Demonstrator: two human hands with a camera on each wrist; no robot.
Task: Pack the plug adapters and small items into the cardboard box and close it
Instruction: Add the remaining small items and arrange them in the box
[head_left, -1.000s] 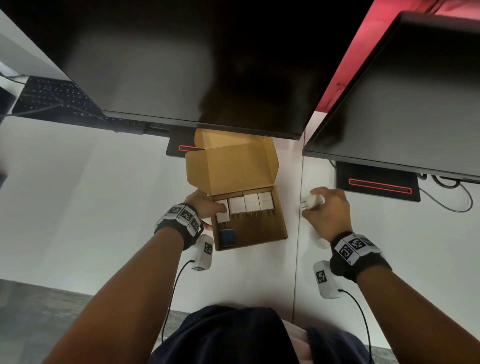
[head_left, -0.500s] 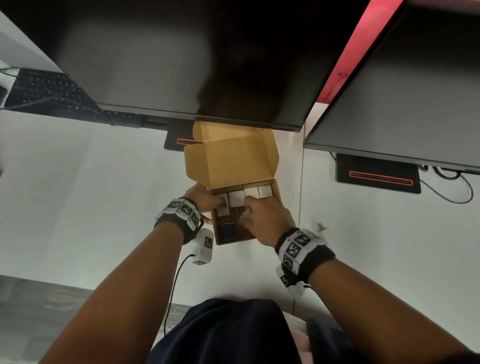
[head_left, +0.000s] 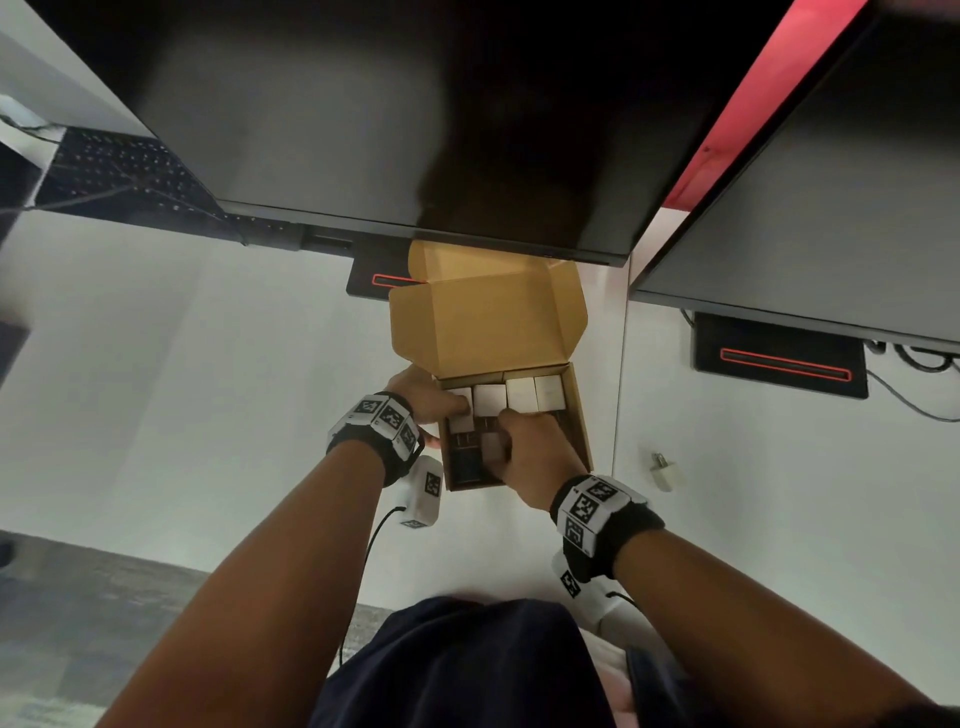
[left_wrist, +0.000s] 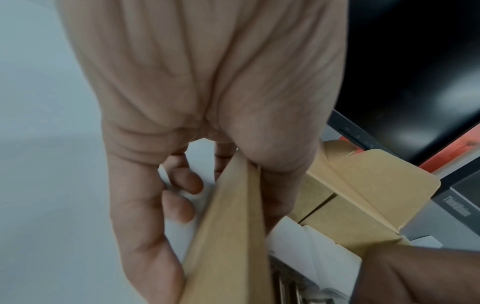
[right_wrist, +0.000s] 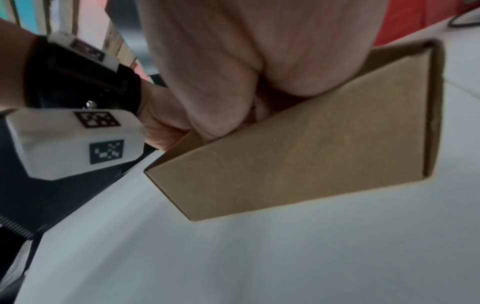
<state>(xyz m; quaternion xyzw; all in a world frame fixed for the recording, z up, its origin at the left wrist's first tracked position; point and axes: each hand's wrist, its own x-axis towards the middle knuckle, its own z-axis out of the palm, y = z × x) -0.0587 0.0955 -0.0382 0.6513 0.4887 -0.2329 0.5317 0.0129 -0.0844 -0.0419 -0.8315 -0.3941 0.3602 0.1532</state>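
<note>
Brown cardboard box (head_left: 579, 415) sits on the white bench (head_left: 208, 389) with its lid (head_left: 488, 317) standing open. From the head view, four white plug adapters (head_left: 521, 393) stand in one row at the back of the box. One more white adapter (head_left: 492, 448) is lower down in the box, right at the right hand (head_left: 535, 457), whose fingers curl down over it. The left hand (head_left: 426, 397) grips the left wall of the box, thumb inside on the first adapter. One last adapter (head_left: 665, 473) lies alone on the bench, to the right of the box. Two black monitors (head_left: 363, 119) hang over the back of the bench, and one covers the top of the lid. One keyboard (head_left: 119, 171) lies far left.

From the left wrist view, the left hand (left_wrist: 207, 102) pinches the box wall (left_wrist: 228, 236), fingers (left_wrist: 179, 207) outside, thumb inside.

From the right wrist view, the right hand (right_wrist: 233, 67) reaches over the box (right_wrist: 311, 150) front wall; its fingers are hidden.
</note>
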